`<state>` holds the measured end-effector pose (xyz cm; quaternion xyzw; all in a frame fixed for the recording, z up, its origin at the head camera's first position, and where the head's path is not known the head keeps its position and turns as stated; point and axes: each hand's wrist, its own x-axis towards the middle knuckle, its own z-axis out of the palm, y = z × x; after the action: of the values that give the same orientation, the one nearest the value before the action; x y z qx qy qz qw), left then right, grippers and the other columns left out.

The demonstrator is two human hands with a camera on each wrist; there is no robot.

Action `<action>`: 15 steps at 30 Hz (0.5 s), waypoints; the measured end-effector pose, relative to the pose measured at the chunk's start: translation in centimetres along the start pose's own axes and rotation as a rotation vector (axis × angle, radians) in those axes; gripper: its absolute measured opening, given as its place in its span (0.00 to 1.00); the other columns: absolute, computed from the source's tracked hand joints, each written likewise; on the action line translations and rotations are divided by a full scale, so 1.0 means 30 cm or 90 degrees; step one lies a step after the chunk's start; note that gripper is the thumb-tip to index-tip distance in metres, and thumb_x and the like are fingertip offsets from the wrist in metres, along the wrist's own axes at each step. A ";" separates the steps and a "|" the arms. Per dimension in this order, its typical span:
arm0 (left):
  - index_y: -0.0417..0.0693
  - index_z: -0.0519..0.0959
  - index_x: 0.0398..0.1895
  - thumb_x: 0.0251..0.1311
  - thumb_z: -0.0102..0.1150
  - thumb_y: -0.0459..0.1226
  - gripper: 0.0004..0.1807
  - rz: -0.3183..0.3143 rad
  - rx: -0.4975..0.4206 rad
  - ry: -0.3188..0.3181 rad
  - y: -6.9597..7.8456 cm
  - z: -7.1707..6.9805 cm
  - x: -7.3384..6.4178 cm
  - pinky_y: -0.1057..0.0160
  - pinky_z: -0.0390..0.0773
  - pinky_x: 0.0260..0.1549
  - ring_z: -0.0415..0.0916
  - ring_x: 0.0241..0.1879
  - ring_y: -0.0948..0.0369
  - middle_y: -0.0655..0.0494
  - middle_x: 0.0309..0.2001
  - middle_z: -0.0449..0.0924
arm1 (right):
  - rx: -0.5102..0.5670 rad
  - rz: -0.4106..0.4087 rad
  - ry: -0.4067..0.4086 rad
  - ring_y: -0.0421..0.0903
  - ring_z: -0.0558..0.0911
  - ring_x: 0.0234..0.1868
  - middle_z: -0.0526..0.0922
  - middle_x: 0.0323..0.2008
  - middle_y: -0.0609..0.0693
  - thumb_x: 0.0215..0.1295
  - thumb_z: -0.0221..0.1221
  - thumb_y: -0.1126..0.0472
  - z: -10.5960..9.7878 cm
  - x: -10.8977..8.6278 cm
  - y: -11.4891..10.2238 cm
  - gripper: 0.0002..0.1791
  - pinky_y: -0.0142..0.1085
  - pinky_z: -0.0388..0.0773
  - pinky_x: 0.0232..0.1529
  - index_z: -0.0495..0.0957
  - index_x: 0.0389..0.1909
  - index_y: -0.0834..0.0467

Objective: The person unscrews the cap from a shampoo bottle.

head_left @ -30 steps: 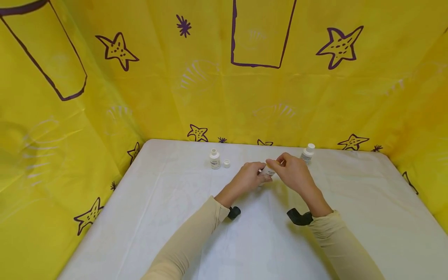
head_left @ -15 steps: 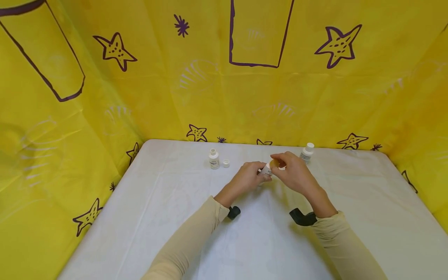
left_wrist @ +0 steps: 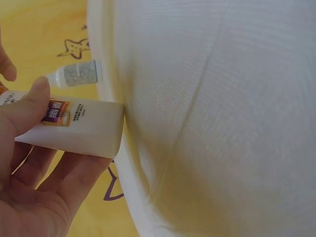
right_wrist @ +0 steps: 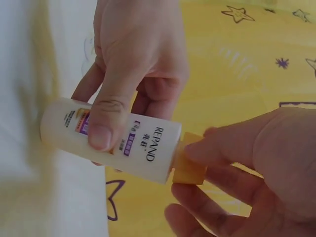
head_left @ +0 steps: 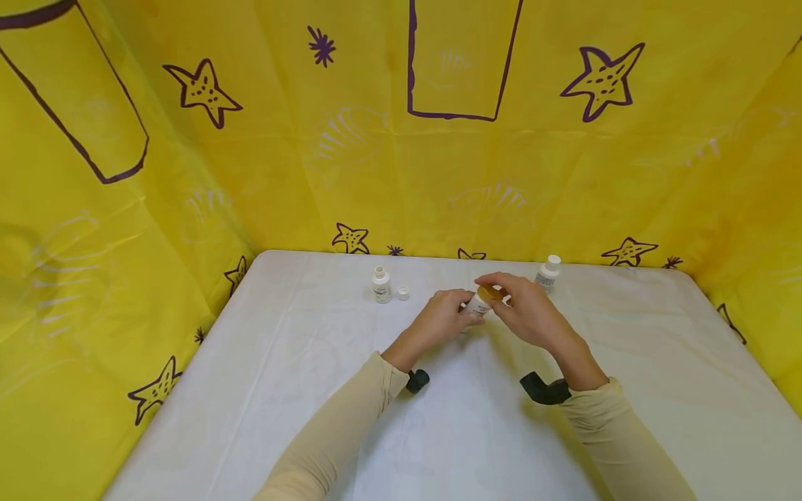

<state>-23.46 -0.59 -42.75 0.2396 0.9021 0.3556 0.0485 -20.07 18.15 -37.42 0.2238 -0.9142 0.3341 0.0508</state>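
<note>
Right of the small uncapped bottle [head_left: 381, 287], the left hand [head_left: 440, 317] curls its fingers round a tilted white bottle [right_wrist: 147, 167]. The right hand [head_left: 529, 311], its fingers shifted since half a second ago, pinches the orange cap [right_wrist: 191, 171] at that bottle's neck; the cap work seems unfinished.

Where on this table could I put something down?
Bare room shows between the left sleeve and the left edge of the table, and between the right sleeve and the right edge. The far middle is crowded: an open bottle, a loose cap, the left hand with a held bottle, the right hand on its yellow cap, and a white-capped bottle.
</note>
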 end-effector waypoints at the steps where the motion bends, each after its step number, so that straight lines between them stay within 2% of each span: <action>1: 0.51 0.84 0.44 0.63 0.70 0.45 0.12 0.003 -0.001 0.002 0.000 -0.001 0.000 0.71 0.73 0.31 0.75 0.33 0.63 0.58 0.40 0.86 | 0.003 0.007 -0.009 0.57 0.83 0.52 0.83 0.60 0.59 0.70 0.60 0.67 -0.004 0.000 -0.003 0.23 0.50 0.82 0.49 0.75 0.66 0.60; 5: 0.51 0.84 0.41 0.62 0.70 0.45 0.10 0.010 0.005 0.010 -0.001 -0.003 -0.001 0.71 0.71 0.30 0.74 0.32 0.63 0.58 0.37 0.84 | 0.017 0.075 -0.042 0.61 0.81 0.55 0.78 0.64 0.64 0.73 0.60 0.55 -0.017 0.004 -0.017 0.30 0.54 0.81 0.53 0.68 0.72 0.62; 9: 0.51 0.84 0.42 0.62 0.71 0.44 0.11 0.009 0.002 0.010 -0.005 0.002 0.001 0.72 0.73 0.30 0.76 0.32 0.65 0.58 0.39 0.86 | 0.016 0.123 -0.042 0.60 0.83 0.49 0.79 0.57 0.66 0.74 0.59 0.50 -0.022 0.008 -0.019 0.29 0.52 0.81 0.50 0.72 0.67 0.65; 11: 0.51 0.85 0.45 0.61 0.71 0.44 0.12 0.006 -0.009 0.009 -0.006 0.003 0.002 0.72 0.74 0.31 0.77 0.34 0.65 0.57 0.42 0.87 | 0.012 0.116 -0.030 0.57 0.83 0.45 0.81 0.53 0.65 0.74 0.60 0.52 -0.021 0.009 -0.016 0.25 0.50 0.81 0.47 0.76 0.61 0.66; 15: 0.51 0.85 0.46 0.62 0.71 0.44 0.12 -0.002 -0.015 0.005 -0.008 0.003 -0.001 0.72 0.74 0.31 0.77 0.35 0.64 0.57 0.43 0.87 | 0.002 0.065 -0.007 0.53 0.82 0.43 0.83 0.50 0.62 0.73 0.61 0.59 -0.015 0.003 -0.010 0.17 0.47 0.80 0.46 0.81 0.56 0.64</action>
<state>-23.49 -0.71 -42.96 0.2361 0.8984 0.3672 0.0481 -20.04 18.20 -36.87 0.1789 -0.9241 0.3365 0.0284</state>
